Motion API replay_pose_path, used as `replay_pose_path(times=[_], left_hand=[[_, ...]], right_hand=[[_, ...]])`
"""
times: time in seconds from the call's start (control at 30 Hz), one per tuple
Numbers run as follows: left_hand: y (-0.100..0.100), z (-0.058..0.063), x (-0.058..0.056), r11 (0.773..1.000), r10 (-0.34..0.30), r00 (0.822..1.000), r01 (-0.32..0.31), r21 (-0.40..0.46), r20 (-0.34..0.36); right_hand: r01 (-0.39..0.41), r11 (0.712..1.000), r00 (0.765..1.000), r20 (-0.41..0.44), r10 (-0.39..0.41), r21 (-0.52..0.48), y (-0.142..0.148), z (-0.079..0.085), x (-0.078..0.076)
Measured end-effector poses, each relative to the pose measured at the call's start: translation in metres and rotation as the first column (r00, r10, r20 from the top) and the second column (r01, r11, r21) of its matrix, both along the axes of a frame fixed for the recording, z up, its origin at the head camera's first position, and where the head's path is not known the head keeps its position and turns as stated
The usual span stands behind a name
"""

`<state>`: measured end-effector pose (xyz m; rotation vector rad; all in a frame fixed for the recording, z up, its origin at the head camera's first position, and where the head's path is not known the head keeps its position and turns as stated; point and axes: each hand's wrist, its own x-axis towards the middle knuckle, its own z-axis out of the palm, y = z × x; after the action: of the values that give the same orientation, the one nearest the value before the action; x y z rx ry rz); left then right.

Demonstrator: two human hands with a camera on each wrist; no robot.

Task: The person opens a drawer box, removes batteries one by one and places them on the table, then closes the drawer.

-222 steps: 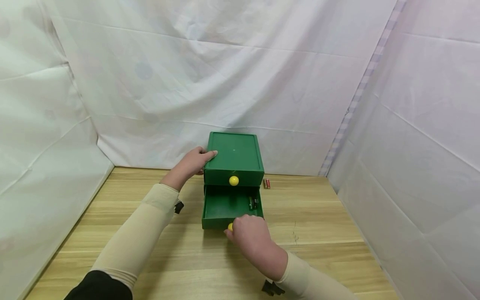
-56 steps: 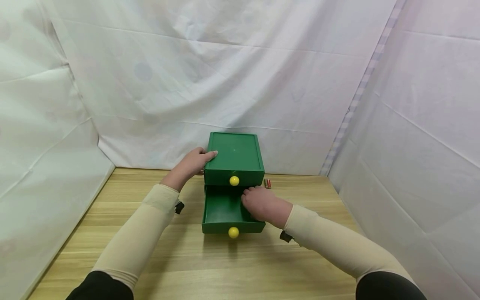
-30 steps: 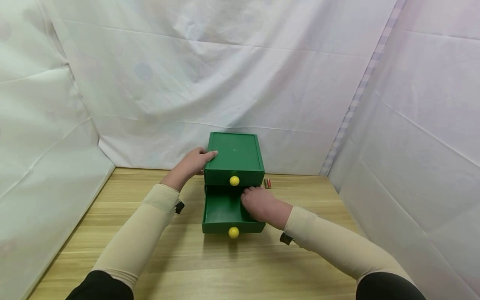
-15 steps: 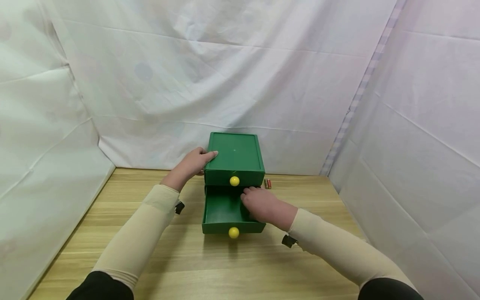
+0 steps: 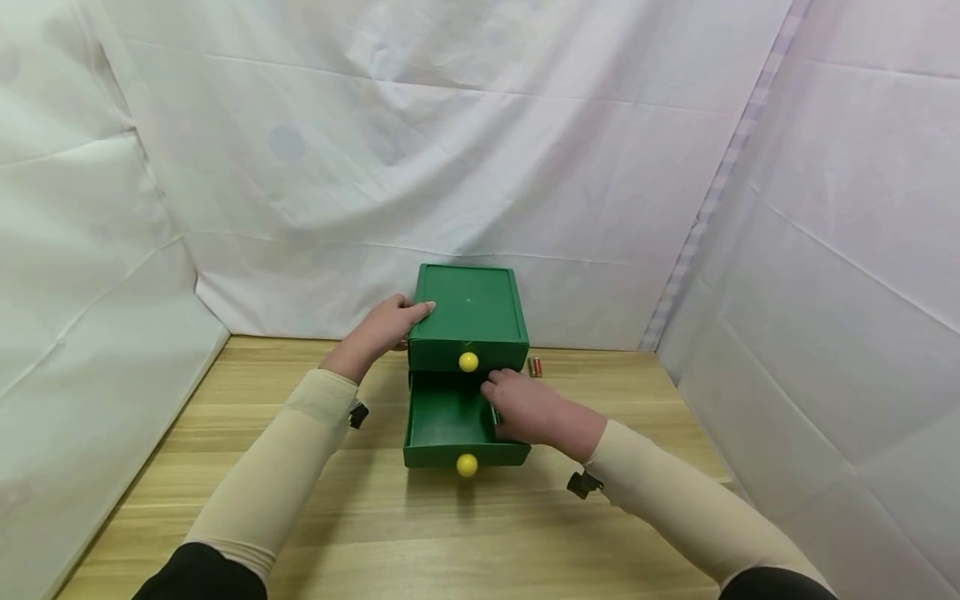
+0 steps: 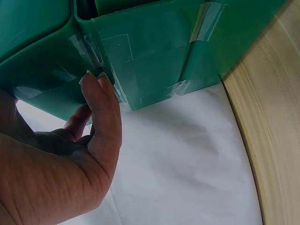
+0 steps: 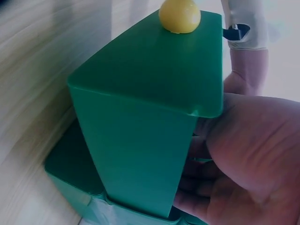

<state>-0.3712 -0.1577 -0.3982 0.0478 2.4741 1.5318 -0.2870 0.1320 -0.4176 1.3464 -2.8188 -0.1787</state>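
A green two-drawer cabinet (image 5: 468, 304) stands on the table, its top drawer pushed in and its lower drawer (image 5: 442, 457) pulled out. My left hand (image 5: 386, 323) grips the cabinet's left edge, thumb on the top. In the left wrist view, the fingertips (image 6: 101, 82) press the taped green side. My right hand (image 5: 525, 408) reaches over the right wall of the lower drawer, fingers curled inside. Between its thumb and fingers a small battery (image 5: 495, 415) shows, mostly hidden by the hand. In the right wrist view the drawer wall covers the fingertips.
Two small batteries (image 5: 535, 367), one red, lie on the table right of the cabinet. Yellow ball knobs front the upper drawer (image 5: 468, 362) and lower drawer (image 5: 467, 465). White cloth (image 5: 337, 167) hangs behind and along both sides of the wooden table (image 5: 337, 517).
My right hand has left the lower drawer's knob and gone into that drawer. In the last half second it has risen slightly, and a battery shows in its fingers. The left hand stays put.
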Motion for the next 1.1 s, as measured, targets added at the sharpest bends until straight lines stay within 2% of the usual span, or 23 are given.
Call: replay_pose_path(times=[0.37,0.63,0.87,1.1], left_hand=[[0.001,0.002,0.002,1.000,0.005,1.000,-0.005,-0.001,0.002],[0.001,0.002,0.004,1.000,0.011,1.000,-0.011,0.003,-0.001],[0.000,0.003,0.003,1.000,0.002,1.000,-0.002,0.002,-0.007],[0.002,0.002,0.002,1.000,0.005,1.000,-0.005,-0.003,-0.004]], right_hand=[[0.050,0.992,0.993,0.108,-0.038,-0.116,0.006,0.009,0.001],[0.045,0.977,0.987,0.162,-0.011,-0.207,0.015,0.017,0.002],[0.065,0.970,0.983,0.184,-0.021,-0.236,0.020,0.021,0.004],[0.058,0.959,0.976,0.217,0.004,-0.276,0.031,0.025,0.005]])
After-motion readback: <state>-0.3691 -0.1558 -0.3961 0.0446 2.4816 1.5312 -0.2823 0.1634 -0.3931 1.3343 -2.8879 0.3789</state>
